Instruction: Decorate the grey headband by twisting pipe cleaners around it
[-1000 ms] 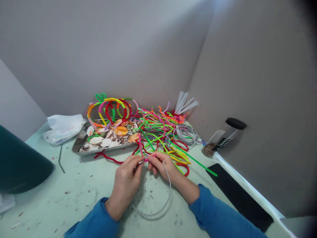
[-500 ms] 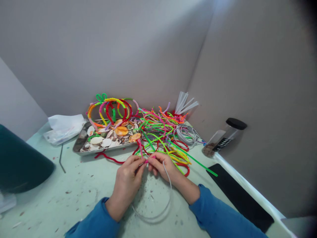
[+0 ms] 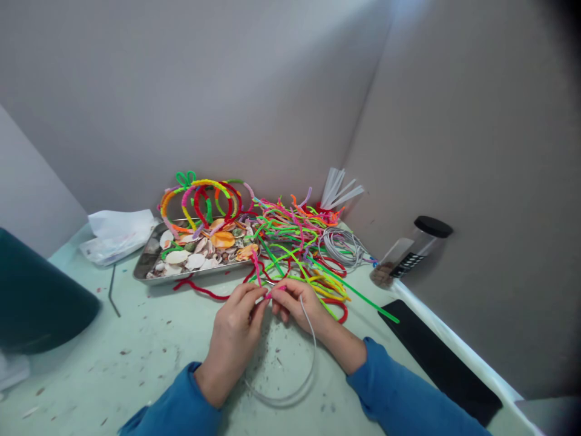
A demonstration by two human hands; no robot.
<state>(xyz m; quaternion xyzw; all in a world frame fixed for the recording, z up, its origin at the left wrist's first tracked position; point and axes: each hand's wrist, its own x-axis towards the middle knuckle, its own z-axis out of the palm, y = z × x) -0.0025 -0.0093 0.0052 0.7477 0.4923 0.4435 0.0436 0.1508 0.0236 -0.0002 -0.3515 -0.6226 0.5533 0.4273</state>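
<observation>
- L hand (image 3: 236, 324): thumb & index pinching pink stem (image 3: 256, 269) nr mid-table; other fingers curled.
- R hand (image 3: 297, 303): thumb & index pinching same stem just beside L fingertips; other fingers bent under.
- Pink stem: a short bit shows btwn the two hands, a fuzzy length rises from there twd tray's near R corner.
- Wire (image 3: 313, 357): thin, grey, comes off R hand, curves down over table (image 3: 154, 357) & round twd L wrist; its join w/ pink stem is hidden by fingers, can't tell.
- Both arms in blue sleeves (image 3: 399, 384).
- Tray (image 3: 144, 263): metal, beyond L hand, full of shells (image 3: 195, 261).
- Rings (image 3: 211, 183): multicol. fuzzy hoops, upright at tray's back, nr wall.
- Pile (image 3: 290, 221): tangled bright stems, R of tray, behind hands.
- Coil (image 3: 342, 249): grey, R side of pile; white strips (image 3: 333, 188) behind it, fanned.
- Far R: jar (image 3: 415, 247) w/ blk lid, tilted in view; blk mat (image 3: 440, 363) nearer, a green stem's (image 3: 363, 297) end over it.
- Far L: dk green cylinder (image 3: 40, 297), bent rod (image 3: 112, 290), white pack (image 3: 120, 236).
</observation>
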